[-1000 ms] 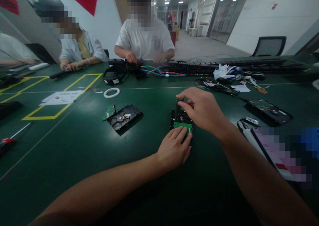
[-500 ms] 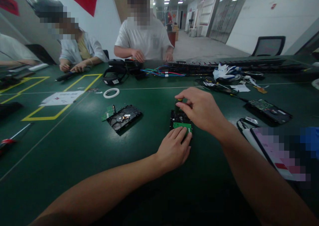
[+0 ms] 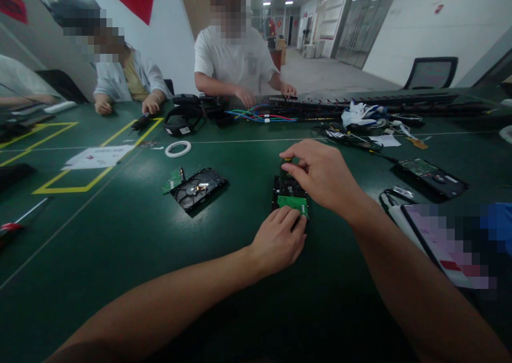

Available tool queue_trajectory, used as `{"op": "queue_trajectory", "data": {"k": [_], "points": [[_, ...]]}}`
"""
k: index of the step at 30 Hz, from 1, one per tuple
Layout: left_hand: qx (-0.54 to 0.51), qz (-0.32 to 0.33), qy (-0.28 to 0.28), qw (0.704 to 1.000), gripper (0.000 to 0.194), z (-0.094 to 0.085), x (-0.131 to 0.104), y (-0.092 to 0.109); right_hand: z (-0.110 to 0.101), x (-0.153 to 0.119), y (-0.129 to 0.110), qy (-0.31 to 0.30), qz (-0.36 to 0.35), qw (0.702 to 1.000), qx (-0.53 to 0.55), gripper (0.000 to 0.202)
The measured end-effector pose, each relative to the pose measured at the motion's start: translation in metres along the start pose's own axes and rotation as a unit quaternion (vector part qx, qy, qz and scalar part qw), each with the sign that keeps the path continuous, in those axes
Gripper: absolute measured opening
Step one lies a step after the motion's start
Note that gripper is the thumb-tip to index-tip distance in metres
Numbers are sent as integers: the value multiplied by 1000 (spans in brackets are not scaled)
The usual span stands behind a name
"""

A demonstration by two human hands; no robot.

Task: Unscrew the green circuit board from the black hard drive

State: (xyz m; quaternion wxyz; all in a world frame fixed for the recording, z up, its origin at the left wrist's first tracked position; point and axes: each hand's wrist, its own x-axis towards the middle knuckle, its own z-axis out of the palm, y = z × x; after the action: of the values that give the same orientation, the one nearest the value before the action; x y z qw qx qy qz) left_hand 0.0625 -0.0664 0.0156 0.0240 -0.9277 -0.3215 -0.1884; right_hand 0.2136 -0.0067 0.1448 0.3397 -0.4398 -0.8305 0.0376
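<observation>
A black hard drive (image 3: 281,192) with a green circuit board (image 3: 294,203) lies on the table in front of me. My left hand (image 3: 280,235) grips its near end, fingers curled over the board's edge. Above the far end, my right hand (image 3: 320,174) pinches a small screwdriver (image 3: 288,159) with a yellow top between thumb and fingers. It stands roughly upright; its tip is hard to make out. To the left lies an opened hard drive (image 3: 200,188), with a loose green circuit board (image 3: 173,182) at its far left corner.
Another hard drive (image 3: 434,177) and a tablet-like device (image 3: 444,245) lie at right. A tape roll (image 3: 178,148), paper sheet (image 3: 98,156) and red-handled screwdriver (image 3: 24,219) are at left. Gloves (image 3: 362,114) and cables (image 3: 264,115) line the back, where co-workers sit.
My left fingers have drawn back slightly on the board; my right hand keeps nearly the same pose. The co-worker opposite has moved both hands rightward. The left co-worker's hands have moved apart.
</observation>
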Motion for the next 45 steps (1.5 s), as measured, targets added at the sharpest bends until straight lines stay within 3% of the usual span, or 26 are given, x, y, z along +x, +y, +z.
{"op": "queue_trajectory", "data": {"k": [23, 31, 45], "points": [[8, 14, -5, 1000, 42, 5, -1, -2, 4, 1, 3, 15, 10, 1000, -19, 6], [13, 13, -3, 1000, 41, 3, 0, -2, 1, 1, 5, -10, -25, 1000, -2, 26], [9, 9, -10, 1000, 41, 3, -1, -2, 4, 0, 2, 10, 18, 1000, -24, 14]]}}
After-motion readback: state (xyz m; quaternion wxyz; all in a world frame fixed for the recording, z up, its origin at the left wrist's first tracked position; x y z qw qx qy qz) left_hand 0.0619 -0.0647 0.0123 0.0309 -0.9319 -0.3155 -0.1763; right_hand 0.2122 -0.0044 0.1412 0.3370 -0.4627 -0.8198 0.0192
